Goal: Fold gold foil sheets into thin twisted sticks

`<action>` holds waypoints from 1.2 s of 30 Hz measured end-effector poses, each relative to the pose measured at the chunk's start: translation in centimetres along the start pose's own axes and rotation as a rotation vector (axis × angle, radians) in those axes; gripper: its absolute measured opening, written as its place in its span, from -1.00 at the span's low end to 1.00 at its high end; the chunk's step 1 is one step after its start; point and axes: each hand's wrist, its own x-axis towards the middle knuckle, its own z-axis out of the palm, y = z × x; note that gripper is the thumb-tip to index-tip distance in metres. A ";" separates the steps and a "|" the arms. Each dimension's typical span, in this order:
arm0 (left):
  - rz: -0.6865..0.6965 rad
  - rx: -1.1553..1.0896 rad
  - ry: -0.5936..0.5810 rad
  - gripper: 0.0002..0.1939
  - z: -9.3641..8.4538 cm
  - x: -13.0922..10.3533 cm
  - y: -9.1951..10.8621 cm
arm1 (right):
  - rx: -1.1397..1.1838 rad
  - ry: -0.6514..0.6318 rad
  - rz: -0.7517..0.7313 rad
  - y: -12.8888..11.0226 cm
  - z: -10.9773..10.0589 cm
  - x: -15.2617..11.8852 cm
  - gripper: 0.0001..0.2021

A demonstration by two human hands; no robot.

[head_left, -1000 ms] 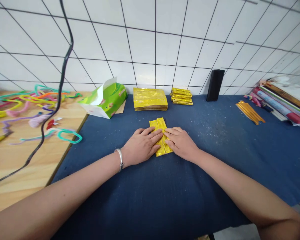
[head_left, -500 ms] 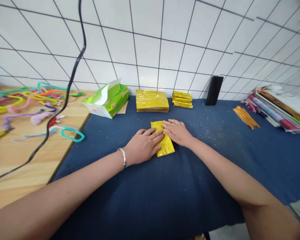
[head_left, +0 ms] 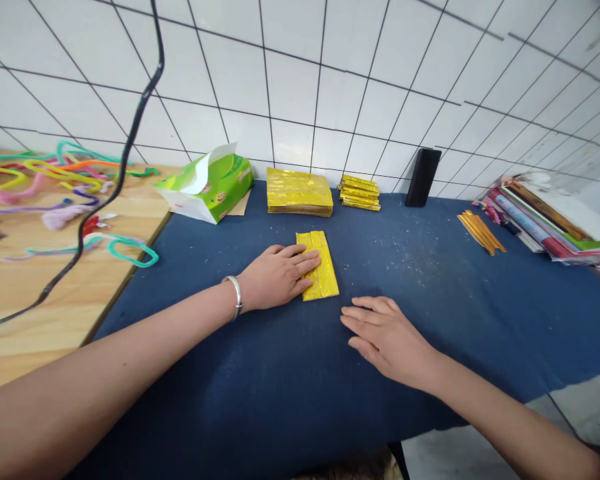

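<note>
A folded yellow foil paper [head_left: 327, 267] lies flat on the dark blue cloth [head_left: 280, 373], with a seam running down its middle. My left hand [head_left: 279, 277], with a silver bangle at the wrist, rests its spread fingers on the paper's left part. Off the paper, to its lower right, my right hand [head_left: 387, 337] hovers or rests over the cloth, fingers apart and holding nothing. Behind the paper stand a stack of yellow foil sheets [head_left: 299, 192] and a small pile of narrow folded yellow strips [head_left: 359, 193].
A green tissue pack [head_left: 220, 187] sits at the back left, beside a wooden board [head_left: 80, 293] with colourful fuzzy stems. A black phone [head_left: 423, 177] leans on the tiled wall. Orange-gold strips [head_left: 481, 232] and stacked books [head_left: 555, 223] lie right. A black cable [head_left: 130, 143] hangs at left.
My right hand has lifted off the yellow paper and moved down and to the right. My left hand stays on the paper. The view has shifted slightly.
</note>
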 end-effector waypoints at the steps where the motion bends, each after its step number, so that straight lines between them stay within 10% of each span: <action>1: 0.009 0.001 -0.009 -0.49 -0.1 -0.1 -0.3 | 0.006 -0.006 -0.013 -0.4 -0.2 -0.3 -0.65; 23: 0.035 -0.029 -0.006 -0.50 0.0 -2.0 -2.8 | -0.079 -0.085 -0.027 2.0 1.2 9.8 -0.49; 36: 0.061 -0.019 0.007 -0.50 0.1 -2.0 -3.1 | -0.204 0.134 -0.127 6.0 1.7 18.1 -0.59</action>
